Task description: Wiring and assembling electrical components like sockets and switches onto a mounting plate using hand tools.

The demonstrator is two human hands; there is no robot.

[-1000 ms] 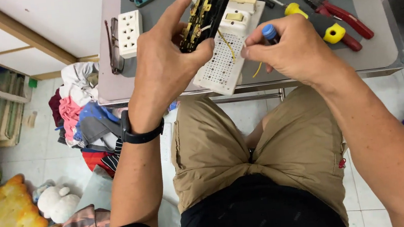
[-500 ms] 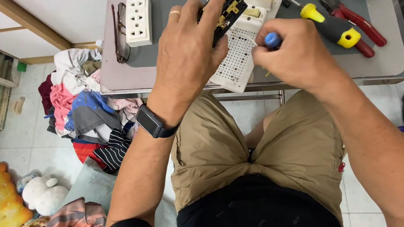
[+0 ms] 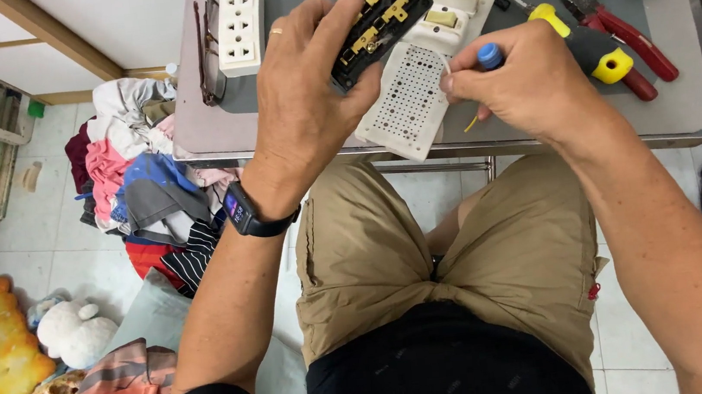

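Observation:
My left hand [image 3: 306,97] grips a black socket block [image 3: 378,20] with brass contacts, held tilted above the table's front edge. My right hand [image 3: 522,83] is closed around a small screwdriver with a blue end [image 3: 489,56]; its tip is hidden by the fingers. Between the two hands lies a white perforated cover plate [image 3: 410,99], half over the table's edge. A black watch sits on my left wrist.
On the grey table [image 3: 689,101] lie a white socket strip [image 3: 240,31], glasses [image 3: 204,39], red-handled pliers [image 3: 621,34], a yellow-and-black screwdriver [image 3: 583,47] and loose wires. Clothes are piled on the floor at left [image 3: 142,193], with cushions and a soft toy. A fan's edge shows at right.
The view has shifted a little. My left hand has turned the black block so its brass contacts face up more. My right hand stays closed on the blue-ended screwdriver.

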